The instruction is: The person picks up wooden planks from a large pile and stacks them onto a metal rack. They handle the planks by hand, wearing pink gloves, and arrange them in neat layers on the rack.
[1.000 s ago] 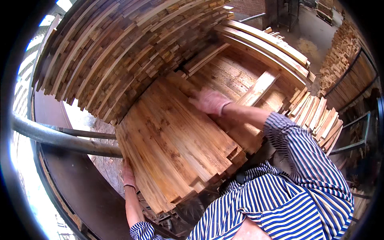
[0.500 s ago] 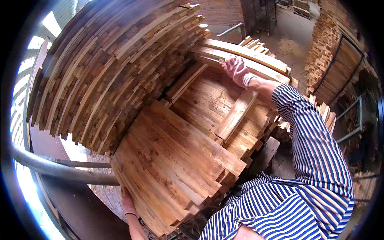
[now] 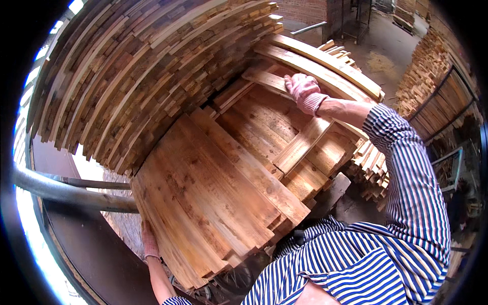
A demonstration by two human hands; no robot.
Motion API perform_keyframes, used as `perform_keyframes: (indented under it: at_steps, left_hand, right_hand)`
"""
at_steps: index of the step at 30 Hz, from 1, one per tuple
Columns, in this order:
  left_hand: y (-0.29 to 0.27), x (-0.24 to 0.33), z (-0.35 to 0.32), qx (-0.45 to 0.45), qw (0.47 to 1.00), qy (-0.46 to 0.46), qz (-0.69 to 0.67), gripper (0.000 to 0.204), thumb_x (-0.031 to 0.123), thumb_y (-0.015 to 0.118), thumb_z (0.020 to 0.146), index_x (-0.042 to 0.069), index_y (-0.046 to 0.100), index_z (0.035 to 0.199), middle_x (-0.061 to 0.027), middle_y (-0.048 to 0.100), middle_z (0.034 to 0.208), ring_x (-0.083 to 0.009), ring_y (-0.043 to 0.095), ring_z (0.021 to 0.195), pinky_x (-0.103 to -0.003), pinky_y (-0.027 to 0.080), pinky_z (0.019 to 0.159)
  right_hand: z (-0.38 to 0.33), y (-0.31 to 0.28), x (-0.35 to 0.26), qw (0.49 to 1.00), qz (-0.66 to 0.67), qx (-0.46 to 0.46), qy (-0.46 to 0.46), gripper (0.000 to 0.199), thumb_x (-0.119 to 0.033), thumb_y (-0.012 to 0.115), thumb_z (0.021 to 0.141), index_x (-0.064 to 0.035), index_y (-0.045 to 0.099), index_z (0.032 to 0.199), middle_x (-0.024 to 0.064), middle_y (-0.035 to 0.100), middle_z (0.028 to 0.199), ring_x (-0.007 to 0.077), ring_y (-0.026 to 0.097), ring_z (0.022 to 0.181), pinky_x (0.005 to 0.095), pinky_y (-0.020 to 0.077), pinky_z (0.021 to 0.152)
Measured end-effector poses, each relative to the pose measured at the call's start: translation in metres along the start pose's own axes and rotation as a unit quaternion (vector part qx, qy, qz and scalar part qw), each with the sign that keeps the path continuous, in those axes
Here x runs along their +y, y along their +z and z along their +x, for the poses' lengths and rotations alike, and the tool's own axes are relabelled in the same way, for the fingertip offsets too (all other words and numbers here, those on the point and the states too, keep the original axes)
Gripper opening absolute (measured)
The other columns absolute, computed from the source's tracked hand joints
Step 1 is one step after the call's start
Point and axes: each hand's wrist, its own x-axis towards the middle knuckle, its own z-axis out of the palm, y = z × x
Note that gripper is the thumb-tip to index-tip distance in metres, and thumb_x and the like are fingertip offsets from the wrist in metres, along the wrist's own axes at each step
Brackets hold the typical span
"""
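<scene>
- Fingers [image 3: 290, 84] of the gloved right hand [image 3: 306, 94] curl around a loose plank [image 3: 264, 81], gripping it.
- Plank position: directly beneath the right hand, one end extending past the fingers toward the tall wood stack [image 3: 152, 76].
- Left hand [image 3: 148, 241]: gloved, at the left edge of the board layer [image 3: 208, 188]; cannot tell whether its fingers are spread or pressed together.
- Edges: front ends of the board layer are staggered. Long planks [image 3: 325, 61] lie just beyond the loose plank; a short crosspiece [image 3: 302, 145] lies nearer the person. A metal pipe [image 3: 86, 194] reaches the left edge near the left hand.
- Open room: above the board layer, between both hands.
</scene>
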Motion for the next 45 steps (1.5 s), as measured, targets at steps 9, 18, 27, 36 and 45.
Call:
perform_keyframes:
  at_steps: [9,18,27,36,45]
  left_hand:
    - [-0.023,-0.003,-0.025,0.045,0.980,0.059,0.182,0.063,0.043,0.054,0.103,0.002,0.043,0.149,-0.0096,0.051,0.146,-0.0223,0.051,0.129,-0.034,0.040,0.108]
    - [-0.027,-0.012,0.003,0.024,0.999,-0.024,0.023,0.062,0.042,0.055,0.103,0.003,0.043,0.150,-0.0099,0.051,0.145,-0.0206,0.050,0.130,-0.033,0.039,0.109]
    - [0.038,0.025,-0.018,-0.011,0.999,-0.042,-0.004,0.059,0.039,0.051,0.105,0.000,0.044,0.149,-0.0102,0.057,0.140,-0.0230,0.056,0.123,-0.035,0.045,0.102]
    - [0.039,0.024,-0.005,-0.043,0.998,-0.033,-0.027,0.047,0.040,0.050,0.105,0.005,0.053,0.136,-0.0088,0.060,0.133,-0.0224,0.058,0.119,-0.036,0.046,0.104]
    - [0.047,0.028,-0.041,-0.177,0.973,0.147,-0.018,0.060,0.045,0.048,0.105,0.003,0.042,0.149,-0.0134,0.050,0.146,-0.0284,0.051,0.129,-0.039,0.041,0.110]
  right_hand:
    - [-0.072,-0.085,-0.088,0.983,0.127,-0.075,-0.113,0.057,-0.033,0.063,0.095,-0.0135,0.040,0.144,0.0270,0.060,0.118,0.0400,0.067,0.099,0.0516,0.0560,0.075]
    - [-0.063,-0.058,-0.246,0.958,0.213,-0.127,-0.141,0.063,-0.052,0.043,0.101,-0.0038,0.049,0.141,0.0250,0.071,0.108,0.0435,0.070,0.100,0.0591,0.0573,0.078]
    - [-0.108,-0.018,-0.185,0.921,0.304,-0.167,-0.176,0.062,-0.041,0.045,0.102,-0.0058,0.037,0.152,0.0234,0.048,0.147,0.0370,0.050,0.134,0.0411,0.0407,0.113]
    - [-0.087,0.061,-0.185,0.915,0.369,-0.085,-0.135,0.059,-0.032,0.047,0.103,-0.0009,0.035,0.151,0.0224,0.046,0.149,0.0379,0.053,0.131,0.0499,0.0480,0.104]
    - [-0.022,-0.037,0.008,0.966,-0.123,0.215,0.079,0.041,-0.026,0.051,0.100,-0.0035,0.053,0.134,0.0168,0.062,0.097,0.0248,0.061,0.091,0.0440,0.0469,0.070]
